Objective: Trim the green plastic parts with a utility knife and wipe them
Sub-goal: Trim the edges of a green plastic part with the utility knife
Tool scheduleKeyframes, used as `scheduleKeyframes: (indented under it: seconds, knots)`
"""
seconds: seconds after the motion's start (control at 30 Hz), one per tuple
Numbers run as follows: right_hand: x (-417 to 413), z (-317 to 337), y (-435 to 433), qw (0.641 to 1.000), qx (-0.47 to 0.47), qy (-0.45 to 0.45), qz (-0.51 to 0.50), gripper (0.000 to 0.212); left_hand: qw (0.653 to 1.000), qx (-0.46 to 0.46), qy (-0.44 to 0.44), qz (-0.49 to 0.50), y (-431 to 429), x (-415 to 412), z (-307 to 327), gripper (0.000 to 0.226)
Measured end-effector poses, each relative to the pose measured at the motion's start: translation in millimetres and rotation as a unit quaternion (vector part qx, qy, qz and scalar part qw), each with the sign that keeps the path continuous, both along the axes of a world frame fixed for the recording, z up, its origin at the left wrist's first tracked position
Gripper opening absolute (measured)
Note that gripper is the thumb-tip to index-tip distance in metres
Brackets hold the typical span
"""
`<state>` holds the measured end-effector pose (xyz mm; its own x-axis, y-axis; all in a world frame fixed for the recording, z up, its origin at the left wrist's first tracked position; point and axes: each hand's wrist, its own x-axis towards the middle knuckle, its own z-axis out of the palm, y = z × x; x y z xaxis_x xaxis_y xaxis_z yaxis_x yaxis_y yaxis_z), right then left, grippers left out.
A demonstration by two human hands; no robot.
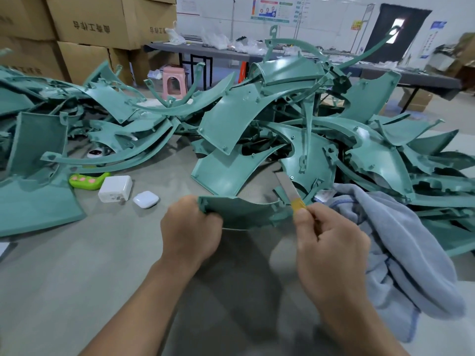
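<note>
Trimming step judged in hand. Curved green part held over counter, toward front edge. Left hand curled round part's left end. Right hand closed on utility knife, blade extended at part's right end; contact cannot be told. Next move judged: blade to be drawn along edge, kept clear of left-hand fingers. Wipe not yet done; grey cloth lying toward right edge.

The green plastic part I'm holding is a flat teal, same as the pile behind it. My utility knife: bare silver blade, yellow collar. Towel's a pale grey-blue. Charger and earbud case, both white. That toy's lime green with pink spots. Tabletop, plain grey. Stool back there, pink. Cardboard boxes brown, dark print.
</note>
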<state>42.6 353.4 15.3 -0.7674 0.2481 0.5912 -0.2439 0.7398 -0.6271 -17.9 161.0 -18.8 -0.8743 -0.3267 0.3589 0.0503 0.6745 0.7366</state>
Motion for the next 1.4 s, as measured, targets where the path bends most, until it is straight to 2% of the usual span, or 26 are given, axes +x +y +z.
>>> scheduleKeyframes:
  seconds: [0.1, 0.2, 0.33, 0.43, 0.5, 0.6, 0.67, 0.73, 0.8, 0.93, 1.03, 1.1, 1.2, 1.3, 1.4]
  knots:
    - [9.6, 1.5, -16.2, 0.998, 0.011, 0.020, 0.057, 0.036, 0.999, -0.008, -0.001, -0.033, 1.4, 1.6, 1.4, 0.023]
    - [12.9, 0.5, -22.3, 0.996, 0.027, 0.020, 0.080, 0.034, 0.991, 0.021, -0.012, -0.129, 0.5, 7.7, 5.1, 0.041]
    - [16.6, 3.5, -26.7, 0.993, 0.050, 0.045, 0.094, 0.029, 0.979, -0.001, 0.017, -0.204, 2.6, 11.0, 5.6, 0.019]
    - [19.9, 4.1, -34.8, 0.987, 0.111, 0.066, 0.092, 0.029, 0.972, -0.027, 0.061, -0.224, 8.7, 13.2, 5.0, 0.042]
    - [19.2, 6.2, -34.1, 0.987, 0.132, 0.064, 0.061, 0.030, 0.973, -0.028, 0.055, -0.223, 11.2, 14.3, 5.8, 0.047]
    - [18.5, 12.9, -26.0, 0.993, 0.089, 0.078, -0.004, 0.032, 0.975, -0.037, 0.028, -0.216, 13.8, 14.6, 6.4, 0.042]
    - [19.8, 13.0, -26.6, 0.990, 0.080, 0.111, 0.019, 0.033, 0.974, -0.029, 0.036, -0.224, 14.6, 15.5, 6.2, 0.039]
    - [22.0, 9.8, -33.3, 0.984, 0.115, 0.122, 0.065, 0.031, 0.968, -0.051, 0.045, -0.242, 15.4, 15.9, 6.6, 0.037]
    - [20.8, 8.2, -36.0, 0.983, 0.141, 0.101, 0.063, 0.031, 0.963, -0.098, 0.047, -0.247, 16.5, 15.8, 6.7, 0.037]
    - [14.1, 17.7, -16.4, 0.993, 0.095, 0.049, -0.048, 0.035, 0.976, -0.042, 0.015, -0.214, 16.5, 14.6, 8.9, 0.050]
    - [16.7, 18.7, -16.9, 0.994, 0.070, 0.083, 0.008, 0.034, 0.974, -0.037, 0.015, -0.223, 15.9, 13.3, 6.3, 0.053]
    - [19.8, 14.1, -26.4, 0.990, 0.097, 0.086, 0.064, 0.031, 0.972, 0.011, 0.011, -0.233, 15.5, 13.0, 2.9, 0.047]
    - [13.6, 10.5, -24.1, 0.991, 0.123, 0.034, 0.026, 0.030, 0.977, 0.020, 0.004, -0.210, 15.7, 11.7, 1.2, 0.040]
    - [5.5, 11.0, -8.7, 0.997, 0.068, 0.009, -0.034, 0.036, 0.977, 0.012, 0.002, -0.215, 14.0, 9.5, 2.2, 0.041]
    - [7.7, 8.4, -13.2, 0.997, 0.055, 0.045, 0.032, 0.033, 0.978, 0.027, -0.010, -0.204, 14.1, 7.9, 2.1, 0.040]
